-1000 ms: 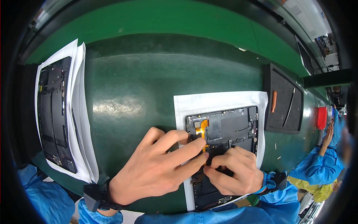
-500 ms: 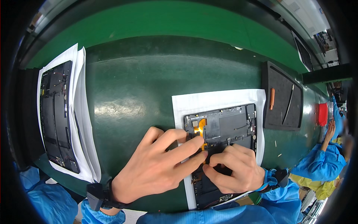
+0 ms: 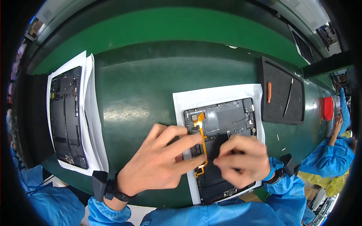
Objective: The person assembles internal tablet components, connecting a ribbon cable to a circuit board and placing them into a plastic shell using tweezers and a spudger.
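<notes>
An opened tablet housing (image 3: 235, 113) with dark inner parts lies on white paper (image 3: 222, 91) in front of me. An orange flex cable (image 3: 204, 145) runs lengthwise along its left side. My left hand (image 3: 160, 162) reaches over the housing's left edge, index and middle fingers stretched out and apart, their tips at the cable. Just right of the cable, above the dark middle of the housing, is my right hand (image 3: 245, 160). Thumb and fingers there are pinched together and slightly blurred; whatever they may hold is hidden.
Another opened tablet housing (image 3: 66, 116) rests on stacked white sheets (image 3: 94, 124) at the left. At the right, a black foam tray (image 3: 279, 111) carries an orange-brown stick (image 3: 269, 92) and a thin rod-like tool (image 3: 289, 98). Beyond are a red container (image 3: 328, 108) and a co-worker's blue sleeve (image 3: 320, 154).
My right hand has drawn away from the cable to the right, still pinched. More of the cable's lower length now shows. My left fingers stay near it. The whole view has shifted slightly.
</notes>
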`<state>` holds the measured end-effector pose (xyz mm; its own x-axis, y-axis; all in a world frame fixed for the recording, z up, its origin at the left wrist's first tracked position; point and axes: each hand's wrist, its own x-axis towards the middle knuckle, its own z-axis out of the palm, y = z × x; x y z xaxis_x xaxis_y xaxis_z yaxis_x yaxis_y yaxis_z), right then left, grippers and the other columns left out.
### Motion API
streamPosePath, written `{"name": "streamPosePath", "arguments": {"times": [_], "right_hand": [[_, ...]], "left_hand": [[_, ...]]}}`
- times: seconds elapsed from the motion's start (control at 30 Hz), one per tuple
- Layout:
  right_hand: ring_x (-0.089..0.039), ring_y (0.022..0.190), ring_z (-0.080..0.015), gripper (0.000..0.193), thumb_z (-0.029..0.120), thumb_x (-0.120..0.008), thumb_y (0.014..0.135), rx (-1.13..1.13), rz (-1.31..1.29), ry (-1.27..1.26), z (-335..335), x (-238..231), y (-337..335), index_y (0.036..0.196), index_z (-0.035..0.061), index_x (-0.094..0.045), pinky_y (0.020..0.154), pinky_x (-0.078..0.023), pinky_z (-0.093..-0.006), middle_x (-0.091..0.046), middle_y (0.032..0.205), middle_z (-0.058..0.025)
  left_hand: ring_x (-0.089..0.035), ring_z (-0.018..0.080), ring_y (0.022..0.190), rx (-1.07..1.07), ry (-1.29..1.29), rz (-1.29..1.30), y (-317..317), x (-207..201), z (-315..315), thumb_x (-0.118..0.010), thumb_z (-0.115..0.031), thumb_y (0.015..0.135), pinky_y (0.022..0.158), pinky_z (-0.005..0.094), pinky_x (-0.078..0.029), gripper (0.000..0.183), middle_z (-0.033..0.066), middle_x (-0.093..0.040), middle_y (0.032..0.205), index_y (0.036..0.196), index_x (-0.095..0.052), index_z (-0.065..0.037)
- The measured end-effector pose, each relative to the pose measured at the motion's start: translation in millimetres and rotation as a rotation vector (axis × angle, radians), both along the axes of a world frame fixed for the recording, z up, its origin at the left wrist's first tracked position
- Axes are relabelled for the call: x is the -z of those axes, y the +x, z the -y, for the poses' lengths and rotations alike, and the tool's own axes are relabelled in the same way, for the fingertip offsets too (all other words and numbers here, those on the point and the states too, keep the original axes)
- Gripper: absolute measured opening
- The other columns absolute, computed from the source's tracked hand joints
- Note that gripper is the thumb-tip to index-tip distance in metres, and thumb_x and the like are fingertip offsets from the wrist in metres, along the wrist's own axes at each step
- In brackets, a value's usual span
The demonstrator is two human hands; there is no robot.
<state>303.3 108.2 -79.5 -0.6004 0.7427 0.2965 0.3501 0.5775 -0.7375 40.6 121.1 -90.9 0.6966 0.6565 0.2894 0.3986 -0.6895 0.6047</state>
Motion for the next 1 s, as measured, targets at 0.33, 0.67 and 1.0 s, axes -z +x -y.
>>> {"name": "streamPosePath", "arguments": {"times": [0.33,0.67,1.0], "right_hand": [[-0.06,0.065,-0.0082,0.014,0.007,-0.072,0.091,0.968,0.078,-0.029,-48,-39,84,0.088,-0.0061,-0.07,0.059,-0.047,-0.026,-0.067,0.07,-0.0099],[-0.059,0.063,-0.012,0.039,0.011,-0.082,0.084,0.476,0.374,-0.181,-84,-36,89,0.113,-0.0065,-0.065,0.058,-0.045,-0.0286,-0.065,0.071,-0.0069],[-0.065,0.067,-0.0251,0.028,0.002,-0.071,0.074,0.413,0.421,0.064,-95,-37,77,0.101,-0.004,-0.066,0.064,-0.051,-0.0348,-0.066,0.076,-0.0135]], "left_hand": [[-0.057,0.0279,0.098,0.032,-0.007,0.028,1,-6,19,-0.066,0.0,0.058,0.082,0.0405,-0.045,0.039,0.0025,-0.068,0.111,0.09,-0.082,-0.016],[-0.061,0.0308,0.103,0.009,0.154,-0.034,19,-10,45,-0.067,0.002,0.06,0.084,0.043,-0.047,0.032,0.0083,-0.068,0.116,0.09,-0.074,-0.008],[-0.065,0.0346,0.102,0.202,-0.894,0.575,42,-14,189,-0.068,-0.014,0.092,0.092,0.044,-0.05,0.026,0.0169,-0.069,0.111,0.112,-0.07,0.002]]}}
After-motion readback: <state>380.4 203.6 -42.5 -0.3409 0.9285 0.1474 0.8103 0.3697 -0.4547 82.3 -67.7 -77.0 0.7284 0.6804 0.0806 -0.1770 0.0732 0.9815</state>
